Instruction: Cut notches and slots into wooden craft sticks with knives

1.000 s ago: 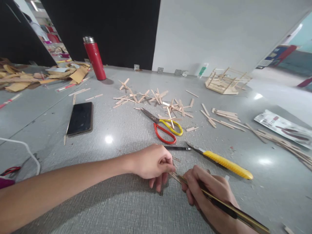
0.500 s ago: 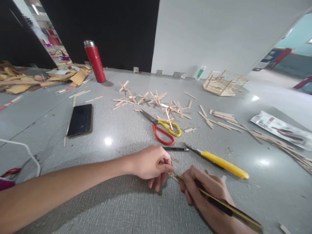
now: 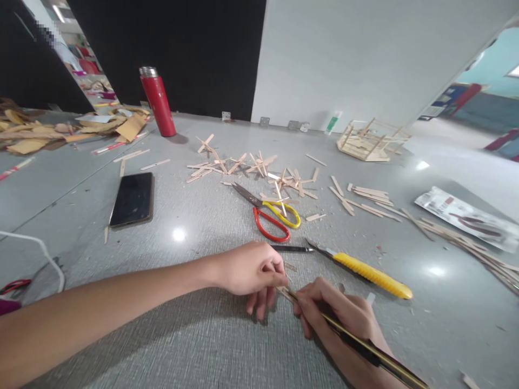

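right grip (image 3: 338, 316) has crept slightly leftward over the last half second, closer to the left grip (image 3: 253, 273); the brass-toned tool (image 3: 397, 367) came along with it.

far left: pile of brown scraps (image 3: 36, 135) toward the back, white cable (image 3: 44, 251) nearer. next, dark-screened phone (image 3: 133, 199) flat on the tabletop (image 3: 194, 324), red bottle (image 3: 157, 105) upright behind it near the black panel (image 3: 194, 54).

centre: loose cut sticks (image 3: 270, 160) strewn and crossed beyond the hands; scissors (image 3: 256, 201) just in front of them, handles red and yellow. left grip pinched, thumb against fingers, on one end of a thin wooden stick (image 3: 284, 292). stick spans the narrow gap between the two grips. slim black tool (image 3: 290, 249) lies just beyond.

right of that: right grip closed around the brass-toned tool, pen-fashion, tip down at the stick; exact contact too small to tell. yellow-handled cutter (image 3: 373, 274) lies past the knuckles, blade toward the scissors.

far right: stick frame (image 3: 367, 155) at back, long strips (image 3: 460, 241) nearer, white packet (image 3: 466, 216) beside them.
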{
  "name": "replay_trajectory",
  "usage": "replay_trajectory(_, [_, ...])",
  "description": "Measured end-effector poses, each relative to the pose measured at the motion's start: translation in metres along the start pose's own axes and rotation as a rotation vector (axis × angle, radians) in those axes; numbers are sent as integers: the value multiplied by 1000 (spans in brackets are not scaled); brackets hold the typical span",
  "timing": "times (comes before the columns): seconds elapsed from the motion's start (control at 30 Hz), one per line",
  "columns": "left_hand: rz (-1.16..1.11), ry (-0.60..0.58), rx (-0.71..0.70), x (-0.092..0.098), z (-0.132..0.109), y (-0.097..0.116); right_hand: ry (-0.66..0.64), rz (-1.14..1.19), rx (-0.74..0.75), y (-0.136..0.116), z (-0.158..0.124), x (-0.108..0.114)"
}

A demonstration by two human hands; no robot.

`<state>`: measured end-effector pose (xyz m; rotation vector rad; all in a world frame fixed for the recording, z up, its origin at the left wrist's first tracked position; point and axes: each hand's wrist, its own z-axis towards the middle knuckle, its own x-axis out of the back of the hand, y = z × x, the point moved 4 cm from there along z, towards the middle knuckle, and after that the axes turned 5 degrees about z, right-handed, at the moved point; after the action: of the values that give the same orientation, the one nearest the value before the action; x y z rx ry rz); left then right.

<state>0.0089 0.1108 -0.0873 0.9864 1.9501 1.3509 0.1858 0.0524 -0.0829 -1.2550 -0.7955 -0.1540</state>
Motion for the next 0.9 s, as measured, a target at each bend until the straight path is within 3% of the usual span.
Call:
replay_trajectory(0.37, [-37,-5,-9,-1,2,-3,17,-164,171,-10,7,-4])
replay_trajectory(0.67, [-66,-4,-31,0,4,-5,45,-89,102,-7,9,-2])
replay_trajectory(0.73, [-79,16,-49,2,4,-4,148,36,18,-3,8,6])
replay_trajectory(0.8, [-95,52,-82,3,4,-2,333,137,-53,2,6,19])
replay_trajectory(0.87, [-112,86,-119,3,4,0,479,115,-70,6,4,32])
replay_trajectory(0.9, [-119,98,-134,2,4,1,483,66,-50,6,4,36])
